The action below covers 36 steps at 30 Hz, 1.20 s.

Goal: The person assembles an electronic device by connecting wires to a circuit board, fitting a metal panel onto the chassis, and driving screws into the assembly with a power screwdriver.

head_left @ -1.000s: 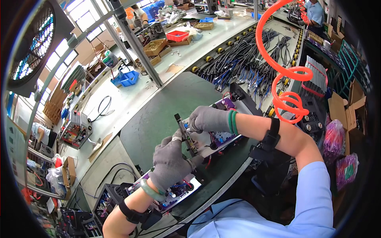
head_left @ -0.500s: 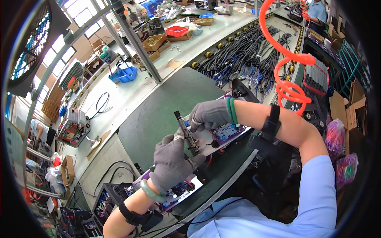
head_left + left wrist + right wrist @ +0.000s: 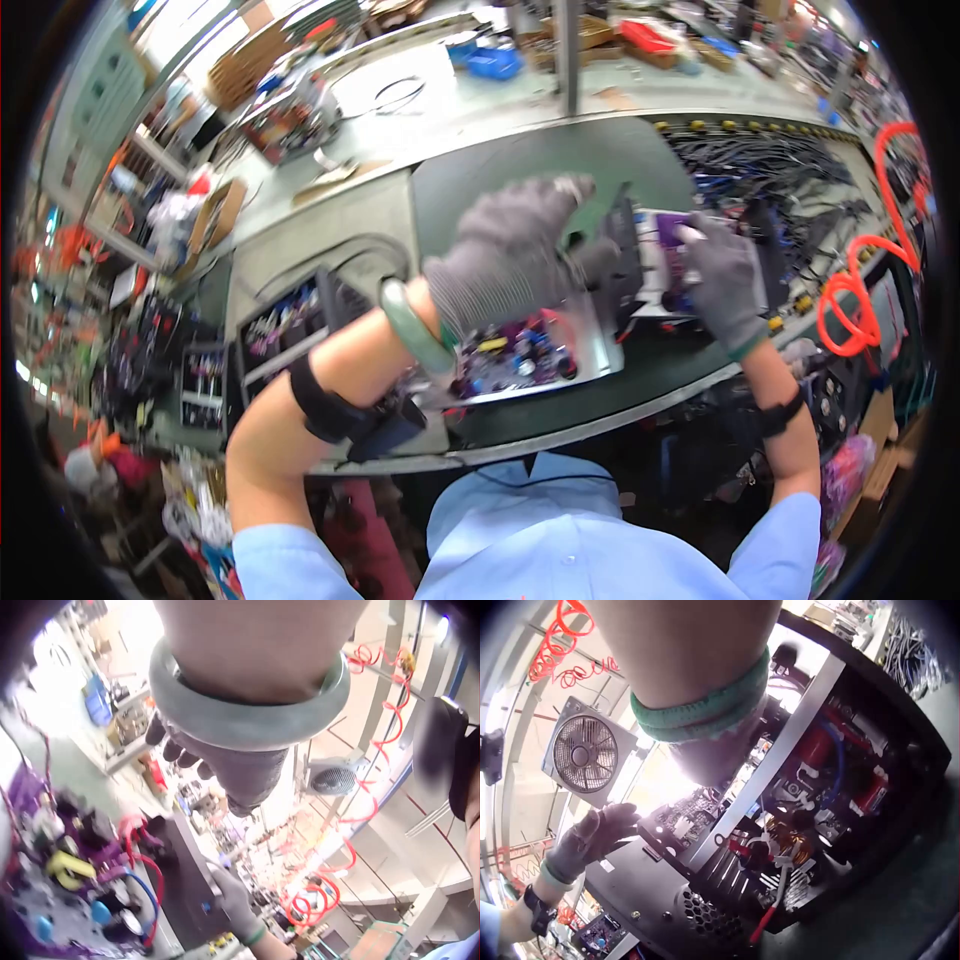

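Observation:
My left hand (image 3: 510,235), in a grey glove and blurred, is raised over an open chassis with a purple circuit board (image 3: 515,350). In the right wrist view the fingers of this left hand (image 3: 596,836) are extended and hold nothing. Farther right, my gloved right hand (image 3: 722,285) grips a second open chassis (image 3: 655,270) with a black end panel (image 3: 622,245). In the right wrist view, a metal bar (image 3: 780,761) runs across this chassis above its wiring, and the right fingers are mostly hidden behind it.
A bundle of black cables (image 3: 770,165) lies beyond the right chassis. An orange coiled hose (image 3: 850,290) hangs at the right. More black units (image 3: 290,325) stand at the left, near the dark green mat (image 3: 460,190) and the bench's front edge (image 3: 540,440).
My view has turned, shifting the bench scene. The left hand has let go of the narrow panel and risen. My right hand has moved right, off the panel's inner side, onto the right chassis.

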{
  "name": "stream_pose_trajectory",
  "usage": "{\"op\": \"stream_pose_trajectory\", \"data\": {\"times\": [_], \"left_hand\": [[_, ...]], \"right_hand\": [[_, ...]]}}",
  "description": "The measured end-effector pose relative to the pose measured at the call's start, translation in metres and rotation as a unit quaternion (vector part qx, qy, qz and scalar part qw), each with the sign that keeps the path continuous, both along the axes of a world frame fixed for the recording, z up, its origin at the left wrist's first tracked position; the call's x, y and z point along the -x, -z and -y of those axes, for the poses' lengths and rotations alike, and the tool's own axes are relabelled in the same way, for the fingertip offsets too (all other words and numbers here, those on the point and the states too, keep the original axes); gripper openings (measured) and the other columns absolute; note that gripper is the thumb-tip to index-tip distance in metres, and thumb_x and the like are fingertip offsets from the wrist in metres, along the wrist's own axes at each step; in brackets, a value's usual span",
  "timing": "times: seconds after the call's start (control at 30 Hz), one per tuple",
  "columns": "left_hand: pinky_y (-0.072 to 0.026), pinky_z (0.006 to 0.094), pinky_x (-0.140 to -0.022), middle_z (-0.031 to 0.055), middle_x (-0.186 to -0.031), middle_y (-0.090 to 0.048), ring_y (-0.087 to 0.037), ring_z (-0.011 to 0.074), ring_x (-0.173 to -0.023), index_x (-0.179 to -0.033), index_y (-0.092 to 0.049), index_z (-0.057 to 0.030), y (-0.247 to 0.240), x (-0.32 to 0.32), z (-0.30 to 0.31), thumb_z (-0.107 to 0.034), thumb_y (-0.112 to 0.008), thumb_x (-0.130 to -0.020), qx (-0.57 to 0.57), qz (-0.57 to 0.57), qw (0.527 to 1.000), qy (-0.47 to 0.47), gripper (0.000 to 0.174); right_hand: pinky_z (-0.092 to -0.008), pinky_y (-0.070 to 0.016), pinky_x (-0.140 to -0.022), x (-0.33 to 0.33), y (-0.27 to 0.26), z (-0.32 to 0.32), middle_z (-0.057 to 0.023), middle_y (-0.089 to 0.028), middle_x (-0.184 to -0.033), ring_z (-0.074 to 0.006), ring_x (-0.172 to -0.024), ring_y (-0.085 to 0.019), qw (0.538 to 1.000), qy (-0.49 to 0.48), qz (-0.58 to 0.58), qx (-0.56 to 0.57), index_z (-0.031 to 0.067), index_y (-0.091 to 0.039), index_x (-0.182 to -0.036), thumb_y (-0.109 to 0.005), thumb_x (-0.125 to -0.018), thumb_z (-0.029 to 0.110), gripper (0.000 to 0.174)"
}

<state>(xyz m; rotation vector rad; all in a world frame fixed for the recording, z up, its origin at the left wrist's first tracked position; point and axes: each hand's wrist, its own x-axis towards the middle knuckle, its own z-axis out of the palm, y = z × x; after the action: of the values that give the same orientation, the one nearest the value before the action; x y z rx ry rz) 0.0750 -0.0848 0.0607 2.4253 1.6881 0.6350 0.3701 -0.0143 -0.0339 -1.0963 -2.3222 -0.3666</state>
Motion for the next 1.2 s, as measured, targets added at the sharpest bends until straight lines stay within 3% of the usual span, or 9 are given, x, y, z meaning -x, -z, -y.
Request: {"op": "stream_pose_trajectory", "data": {"times": [0.1, 0.2, 0.23, 0.3, 0.63, 0.7, 0.83, 0.93, 1.2], "left_hand": [[-0.0526, 0.0338, -0.088, 0.0138, -0.109, -0.065, -0.063, 0.0214, -0.098, -0.135, -0.060, -0.0082, -0.008, 0.071, 0.011, -0.033, -0.073, -0.093, 0.063, 0.070, 0.991, -0.091, 0.050], [-0.0522, 0.0325, -0.089, 0.0187, -0.112, -0.068, -0.067, 0.0194, -0.094, -0.128, -0.063, 0.0024, -0.023, 0.119, 0.058, -0.031, -0.067, -0.094, 0.079, 0.214, 0.965, -0.126, 0.048], [-0.0493, 0.0250, -0.081, 0.0014, -0.101, -0.061, -0.056, 0.0082, -0.090, -0.133, -0.061, -0.0037, -0.029, 0.128, 0.075, -0.020, -0.067, -0.097, 0.106, 0.233, 0.954, -0.156, 0.039], [-0.0489, 0.0243, -0.080, 0.0002, -0.099, -0.061, -0.056, 0.0068, -0.088, -0.133, -0.059, -0.0021, -0.033, 0.144, 0.106, -0.015, -0.065, -0.097, 0.070, 0.191, 0.962, -0.183, 0.039], [-0.0506, 0.0255, -0.078, 0.0042, -0.097, -0.069, -0.063, 0.0104, -0.086, -0.123, -0.068, 0.0005, 0.038, 0.103, 0.177, -0.001, -0.063, -0.095, 0.212, 0.414, 0.882, -0.076, 0.028], [-0.0537, 0.0277, -0.075, 0.0087, -0.094, -0.072, -0.067, 0.0125, -0.081, -0.126, -0.066, -0.0019, 0.104, 0.100, 0.161, -0.007, -0.066, -0.095, 0.153, 0.211, 0.965, -0.037, 0.032], [-0.0543, 0.0350, -0.082, 0.0180, -0.106, -0.072, -0.072, 0.0301, -0.092, -0.124, -0.067, -0.0058, 0.196, 0.093, 0.111, -0.012, -0.063, -0.095, 0.367, 0.268, 0.878, -0.151, 0.030], [-0.0549, 0.0479, -0.081, 0.0195, -0.095, -0.072, -0.070, 0.0377, -0.091, -0.118, -0.070, -0.0149, 0.230, 0.079, 0.084, -0.018, -0.065, -0.088, 0.207, 0.111, 0.963, -0.133, 0.031], [-0.0569, 0.0399, -0.077, 0.0167, -0.102, -0.073, -0.072, 0.0324, -0.090, -0.113, -0.073, -0.0120, 0.259, 0.083, 0.060, -0.012, -0.066, -0.089, 0.215, -0.041, 0.963, -0.155, 0.026]], "right_hand": [[-0.0451, -0.0454, -0.099, -0.007, 0.001, 0.000, -0.0182, -0.065, -0.128, -0.0356, -0.118, -0.061, 0.999, 0.006, 0.040, -0.004, 0.0041, -0.066, -0.116, -0.056, -0.091, 0.018, 0.030], [-0.0455, -0.0465, -0.098, -0.018, 0.000, -0.008, -0.0160, -0.066, -0.127, -0.0354, -0.118, -0.062, 0.999, 0.013, 0.047, -0.003, 0.0041, -0.068, -0.111, -0.056, -0.095, 0.020, 0.026], [-0.0452, -0.0469, -0.098, -0.024, 0.003, -0.013, -0.0157, -0.066, -0.127, -0.0355, -0.118, -0.062, 0.998, 0.019, 0.051, -0.005, 0.0037, -0.069, -0.110, -0.056, -0.096, 0.022, 0.026], [-0.0438, -0.0475, -0.099, -0.036, 0.005, -0.020, -0.0145, -0.068, -0.125, -0.0351, -0.116, -0.063, 0.999, 0.021, 0.039, -0.008, 0.0038, -0.070, -0.108, -0.056, -0.098, 0.024, 0.027], [-0.0369, -0.0479, -0.101, -0.141, 0.018, -0.093, -0.0079, -0.063, -0.136, -0.0320, -0.119, -0.061, 0.984, 0.151, 0.035, 0.085, 0.0069, -0.069, -0.116, -0.054, -0.097, 0.018, 0.026], [-0.0385, -0.0474, -0.100, -0.132, 0.012, -0.091, -0.0086, -0.062, -0.137, -0.0325, -0.116, -0.061, 0.948, 0.293, 0.058, 0.113, 0.0074, -0.069, -0.116, -0.057, -0.093, 0.021, 0.029], [-0.0389, -0.0465, -0.098, -0.166, 0.024, -0.113, -0.0117, -0.063, -0.134, -0.0338, -0.113, -0.061, 0.922, 0.363, 0.108, 0.082, 0.0098, -0.066, -0.123, -0.053, -0.093, 0.023, 0.035], [-0.0384, -0.0471, -0.097, -0.207, 0.039, -0.132, -0.0191, -0.066, -0.126, -0.0327, -0.116, -0.064, 0.913, 0.379, 0.002, 0.150, 0.0110, -0.061, -0.132, -0.048, -0.098, 0.026, 0.040], [-0.0452, -0.0495, -0.087, -0.214, 0.051, -0.139, -0.0145, -0.069, -0.116, -0.0372, -0.105, -0.065, 0.918, 0.370, -0.049, 0.137, 0.0211, -0.066, -0.124, -0.063, -0.086, 0.043, 0.044]]}}
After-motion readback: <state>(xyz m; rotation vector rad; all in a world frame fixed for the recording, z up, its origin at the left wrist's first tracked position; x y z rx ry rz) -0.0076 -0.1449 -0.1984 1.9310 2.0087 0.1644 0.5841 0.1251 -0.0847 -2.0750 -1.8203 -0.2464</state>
